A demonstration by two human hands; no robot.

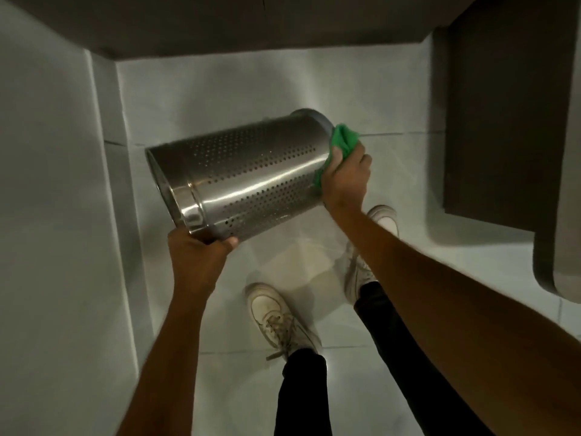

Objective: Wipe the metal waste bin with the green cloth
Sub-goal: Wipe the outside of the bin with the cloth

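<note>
The metal waste bin [242, 174] is a shiny steel cylinder with bands of small holes. It hangs tilted on its side above the floor, open rim toward the lower left, base toward the upper right. My left hand [198, 258] grips the rim at the bin's lower edge. My right hand [345, 177] presses a bunched green cloth [342, 141] against the bin's wall close to its base. Part of the cloth is hidden under my fingers.
Pale floor tiles [220, 86] lie below, with my two white shoes [276, 316] on them. A white wall panel [47, 184] stands close on the left. A dark cabinet [503, 105] and a grey rounded edge [566, 215] stand on the right.
</note>
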